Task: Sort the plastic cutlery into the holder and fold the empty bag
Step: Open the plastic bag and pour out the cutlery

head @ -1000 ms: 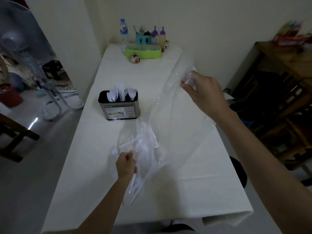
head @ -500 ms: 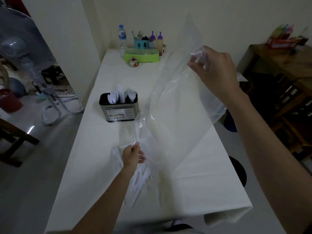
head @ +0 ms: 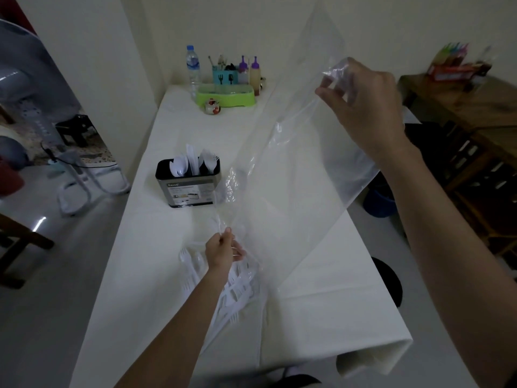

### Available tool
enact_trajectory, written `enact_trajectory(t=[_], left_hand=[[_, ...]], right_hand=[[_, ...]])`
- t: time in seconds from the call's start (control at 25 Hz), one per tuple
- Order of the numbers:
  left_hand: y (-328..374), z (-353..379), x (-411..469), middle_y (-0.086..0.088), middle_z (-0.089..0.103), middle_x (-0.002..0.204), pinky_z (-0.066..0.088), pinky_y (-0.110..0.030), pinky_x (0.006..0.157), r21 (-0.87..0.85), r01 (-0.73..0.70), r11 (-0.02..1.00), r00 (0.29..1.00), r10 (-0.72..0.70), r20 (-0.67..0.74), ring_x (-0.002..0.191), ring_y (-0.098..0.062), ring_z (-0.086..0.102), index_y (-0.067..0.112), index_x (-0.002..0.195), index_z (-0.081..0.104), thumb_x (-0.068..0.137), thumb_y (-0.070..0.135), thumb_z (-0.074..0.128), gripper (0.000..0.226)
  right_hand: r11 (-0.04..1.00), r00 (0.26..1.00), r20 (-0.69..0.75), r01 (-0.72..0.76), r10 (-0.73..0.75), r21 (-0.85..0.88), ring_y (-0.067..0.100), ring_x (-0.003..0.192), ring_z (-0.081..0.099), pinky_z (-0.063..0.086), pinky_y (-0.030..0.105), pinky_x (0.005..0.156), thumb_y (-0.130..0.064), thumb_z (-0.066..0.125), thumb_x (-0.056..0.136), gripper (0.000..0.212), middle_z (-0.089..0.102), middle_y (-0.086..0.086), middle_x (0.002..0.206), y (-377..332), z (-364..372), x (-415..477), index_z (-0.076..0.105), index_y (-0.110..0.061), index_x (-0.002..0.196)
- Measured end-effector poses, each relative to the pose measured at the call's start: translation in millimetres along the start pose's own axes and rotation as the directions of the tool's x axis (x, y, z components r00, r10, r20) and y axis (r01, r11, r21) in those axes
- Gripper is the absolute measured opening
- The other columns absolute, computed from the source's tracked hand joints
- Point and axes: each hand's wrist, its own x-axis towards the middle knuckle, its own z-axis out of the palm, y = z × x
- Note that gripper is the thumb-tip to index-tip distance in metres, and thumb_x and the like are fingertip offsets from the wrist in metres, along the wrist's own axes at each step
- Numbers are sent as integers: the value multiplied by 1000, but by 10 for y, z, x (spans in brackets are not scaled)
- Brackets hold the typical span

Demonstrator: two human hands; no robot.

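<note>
Left of centre, the holder (head: pixel 189 182) stands on the white table (head: pixel 321 289). White cutlery pieces already stick up out of it.

Lower centre: our left hand (head: pixel 223 249) pinches the low end of the clear bag (head: pixel 291 175), fingers closed on a gathered bit of film. Beneath and around that hand a loose pile of cutlery (head: pixel 235 284) lies on the cloth, white on white and hard to count. We cannot tell whether any pieces remain inside the bag's lower mouth.

Upper right: our right hand (head: pixel 361 103) holds the bag's other end high, thumb and fingers closed on a crumpled corner, so the film slopes down toward the lower centre.

Risks, as we judge them:
- The pile lies near the front edge of the table, so a sweep of the bag or of our left forearm could push forks off.
- Slippery film could slide out of either pinch.
- Swinging the bag leftward might clip the holder, which looks top-heavy with tall pieces.
- Folding before checking for leftovers could trap a piece inside.
</note>
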Motion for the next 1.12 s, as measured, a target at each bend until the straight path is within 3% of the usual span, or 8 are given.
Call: enact_trajectory(t=[0.28,0.48,0.6,0.72,0.8,0.92,1.0,1.12], left_hand=[[129,63,-31,-4,61,51,54,-25,44,-74,-56,996,998,55,-16,48,-20,60,5,75,54,98,25,48,31],[10,-4,-64,-8,54,64,42,-18,38,-77,9,997,995,-16,-96,49,-18,47,10,68,53,97,34,48,38],[-26,-79,7,-8,51,77,38,-22,51,-117,158,980,970,-176,-167,57,-14,44,15,71,56,91,51,50,42],[-44,-111,-17,-8,57,101,47,-33,71,-317,303,899,951,-306,41,83,-25,60,13,102,52,89,58,48,47],[-57,-79,-63,-10,60,114,46,-34,76,-359,335,871,942,-296,161,88,-26,63,15,120,48,93,50,46,44],[-120,-41,-30,-10,63,125,49,-23,64,-275,282,919,959,-262,107,70,-13,67,9,119,60,95,27,53,31],[-175,-17,6,-11,66,118,51,-17,51,-311,238,920,971,-231,60,56,-9,69,7,116,59,92,11,56,25],[-161,96,-44,-5,70,86,57,-21,52,-405,162,900,985,-172,13,53,-11,69,7,91,58,86,-5,59,13]], right_hand=[[999,998,-46,-42,43,20,20,67,57,49,37,67,-41,59,87,27,69,6,84,63,-152,21,63,-16,97],[939,994,31,-110,106,327,13,60,62,55,39,65,-36,66,82,19,61,-17,66,332,12,-27,64,-18,88],[818,984,85,-178,156,547,3,53,52,49,23,58,-26,67,83,9,57,-13,63,511,158,-90,60,-20,80],[729,956,153,-291,252,620,-2,48,50,45,15,56,-15,66,86,11,58,-15,52,737,352,-187,57,-19,80],[704,929,213,-368,302,607,-3,48,51,45,15,57,-12,65,87,9,58,-15,53,913,521,-260,58,-7,86],[690,889,292,-457,352,561,-2,70,59,45,22,67,-19,62,88,19,61,-3,78,1159,724,-340,48,-7,92],[709,860,337,-507,382,489,12,82,56,43,33,70,-30,56,84,19,57,3,89,1333,859,-314,38,-24,88],[875,868,286,-459,406,154,27,91,57,42,37,76,-21,51,86,15,58,8,97,1552,1067,-190,44,-18,99]])
